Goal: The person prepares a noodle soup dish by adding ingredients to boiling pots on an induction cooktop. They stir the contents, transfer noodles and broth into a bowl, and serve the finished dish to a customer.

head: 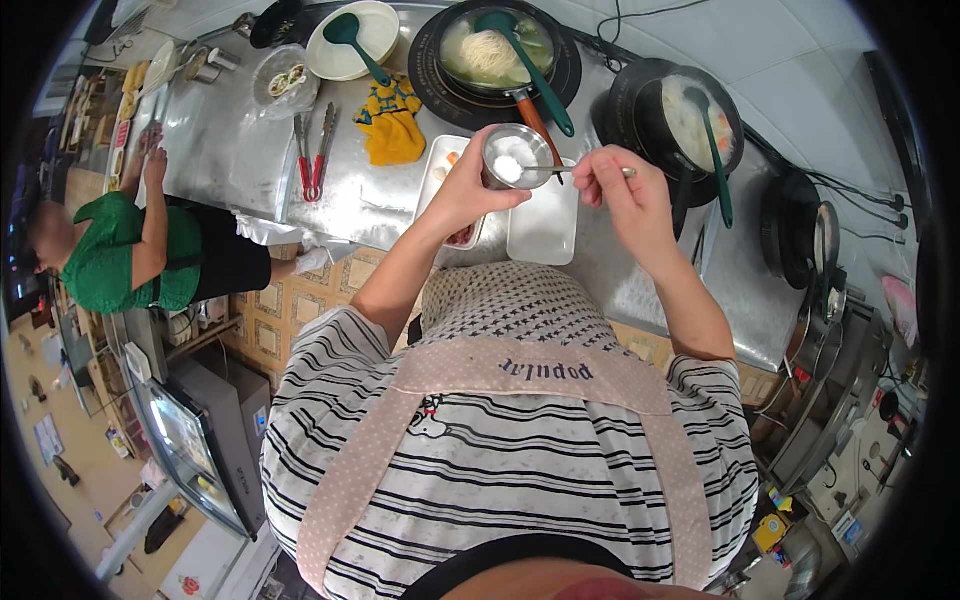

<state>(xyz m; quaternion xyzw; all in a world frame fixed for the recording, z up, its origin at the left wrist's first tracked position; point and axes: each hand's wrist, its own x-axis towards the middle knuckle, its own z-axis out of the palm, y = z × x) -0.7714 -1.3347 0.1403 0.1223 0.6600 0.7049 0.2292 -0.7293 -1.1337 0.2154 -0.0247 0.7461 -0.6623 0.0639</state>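
My left hand point(478, 176) grips a small steel cup point(540, 142) from its left side, above the steel counter. White powder point(517, 154) lies in the cup. The fingers of my right hand point(621, 191) pinch the handle of a metal spoon point(559, 169), whose bowl carries a white heap inside the cup. Beneath the cup is a white rectangular tray point(544, 232). Another white tray point(431, 191), partly hidden by my left arm, holds orange pieces and some dark red food. Behind the cup, a pan point(551, 45) contains noodles point(491, 58), greens and a green ladle point(536, 75).
A second pot point(675, 112) of pale soup with a green ladle stands to the right. Red-handled tongs point(313, 161), a yellow cloth point(394, 127), a white bowl point(386, 34) and a plastic bag of food point(281, 86) lie leftward. A person in green point(135, 251) stands at the counter's left.
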